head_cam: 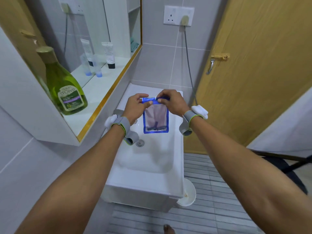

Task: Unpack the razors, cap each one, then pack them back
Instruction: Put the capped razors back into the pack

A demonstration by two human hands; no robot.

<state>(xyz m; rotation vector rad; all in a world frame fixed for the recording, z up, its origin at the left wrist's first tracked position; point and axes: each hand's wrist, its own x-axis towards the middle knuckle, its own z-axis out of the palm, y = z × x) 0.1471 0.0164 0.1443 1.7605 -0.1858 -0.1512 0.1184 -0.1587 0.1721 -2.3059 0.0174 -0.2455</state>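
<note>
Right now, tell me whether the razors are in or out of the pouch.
In. A dark razor shows through the clear front of the blue-edged pouch, near its bottom; both hands pinch its top strip. How many, cannot tell.

Head-worn view, steeply down onto sink (175, 166)

Both hands are holding a blue-edged clear pouch (155, 118) above the white sink (148, 166), the left hand (135, 105) and right hand (172, 103) pinching its top strip; dark razors (156, 127) are lying at its bottom.

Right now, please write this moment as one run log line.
left hand: pinches pouch top | right hand: pinches pouch top | pouch: held over sink | razors: inside pouch
</note>
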